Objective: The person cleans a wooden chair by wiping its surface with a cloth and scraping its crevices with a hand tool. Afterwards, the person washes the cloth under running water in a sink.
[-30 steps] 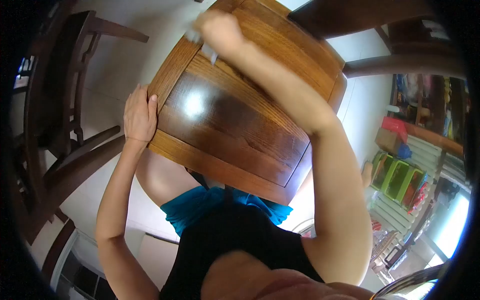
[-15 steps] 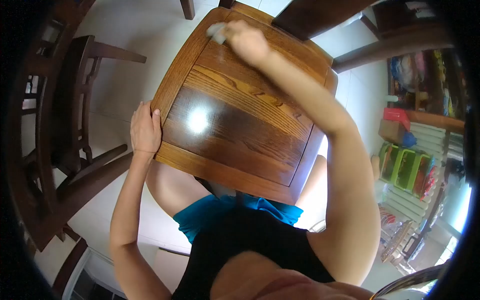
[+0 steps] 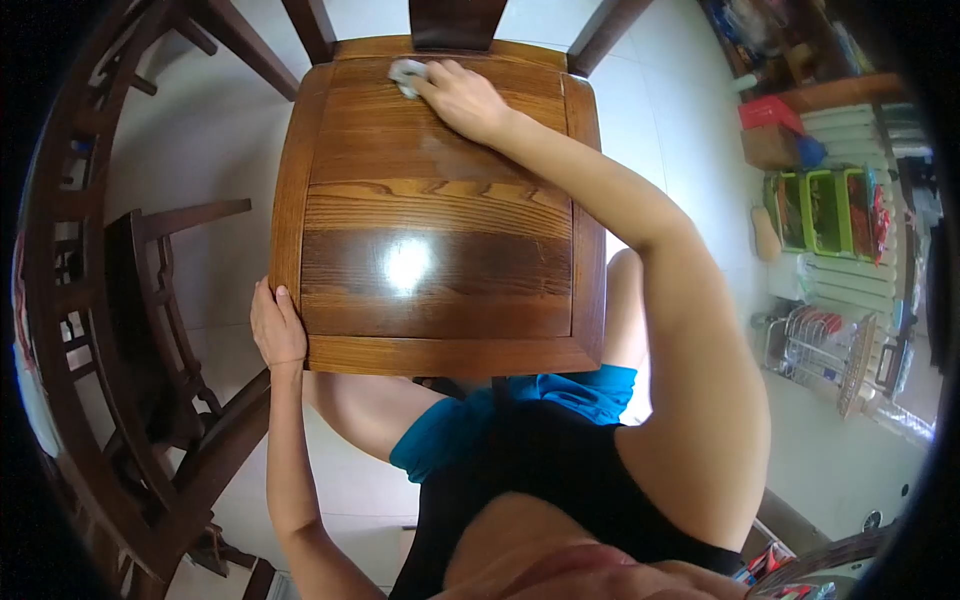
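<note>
A brown wooden chair seat (image 3: 440,270) with strong grain and a framed border fills the middle of the view, with light glaring off its polished surface. Near its far end, my right hand (image 3: 465,98) is closed on a crumpled pale grey cloth (image 3: 408,77), which rests on the wood. My left hand (image 3: 277,325) grips the seat's left edge close to the near corner. Its thumb lies along the edge, and the other fingers are partly hidden at the side. The seat stands in front of my lap.
Behind the seat rises the dark chair back (image 3: 455,22). Another dark wooden chair (image 3: 155,310) stands at left, beside more dark wooden furniture. On the right are a green basket (image 3: 825,212), a red box (image 3: 770,114), a wire rack (image 3: 805,340) and a slipper (image 3: 766,233) on the floor.
My view has turned, so the seat now looks straighter. The cloth in my right hand has moved rightward across the far end, away from the left border. My left hand still holds the edge.
</note>
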`<state>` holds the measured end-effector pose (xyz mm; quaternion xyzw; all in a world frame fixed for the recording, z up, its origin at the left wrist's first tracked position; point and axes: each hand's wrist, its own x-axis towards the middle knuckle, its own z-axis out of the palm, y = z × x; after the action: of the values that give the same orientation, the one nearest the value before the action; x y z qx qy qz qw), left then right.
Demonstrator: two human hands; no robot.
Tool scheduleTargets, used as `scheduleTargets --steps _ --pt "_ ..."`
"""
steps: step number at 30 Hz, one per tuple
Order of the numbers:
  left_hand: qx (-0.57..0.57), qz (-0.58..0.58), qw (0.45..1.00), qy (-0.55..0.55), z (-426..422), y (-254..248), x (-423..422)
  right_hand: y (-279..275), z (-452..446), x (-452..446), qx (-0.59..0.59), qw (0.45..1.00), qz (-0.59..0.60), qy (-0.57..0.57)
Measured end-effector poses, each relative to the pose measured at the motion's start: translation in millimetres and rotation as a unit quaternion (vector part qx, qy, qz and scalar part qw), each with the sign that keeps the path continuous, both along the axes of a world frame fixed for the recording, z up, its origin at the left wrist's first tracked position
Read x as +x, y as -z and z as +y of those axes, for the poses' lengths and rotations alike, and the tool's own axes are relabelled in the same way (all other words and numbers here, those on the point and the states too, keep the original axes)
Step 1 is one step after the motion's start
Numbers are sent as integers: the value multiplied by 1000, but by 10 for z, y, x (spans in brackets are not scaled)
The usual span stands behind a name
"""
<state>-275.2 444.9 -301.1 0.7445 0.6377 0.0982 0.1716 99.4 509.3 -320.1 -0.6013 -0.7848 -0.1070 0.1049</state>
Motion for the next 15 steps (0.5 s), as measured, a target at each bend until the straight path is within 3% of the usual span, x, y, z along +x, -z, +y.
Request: scheduleTargets --steps 4,6,8,10,12,15 --pt "23 -2 1000 9 -11 41 -5 -119 -701 680 -160 973 -70 151" --pt "8 -3 1000 1 -15 22 10 -24 -645 1186 -127 943 -239 195" --pt "14 -11 1000 -3 0 8 26 7 -373 1277 -168 920 -299 192" --pt "28 -25 999 5 -37 18 22 -187 -204 1141 -162 938 -242 188" --pt "27 -32 999 15 -76 -21 72 -154 -85 1089 -184 922 -225 255" --pt "27 -40 999 21 -96 -39 58 -162 -297 917 -123 920 -249 278"
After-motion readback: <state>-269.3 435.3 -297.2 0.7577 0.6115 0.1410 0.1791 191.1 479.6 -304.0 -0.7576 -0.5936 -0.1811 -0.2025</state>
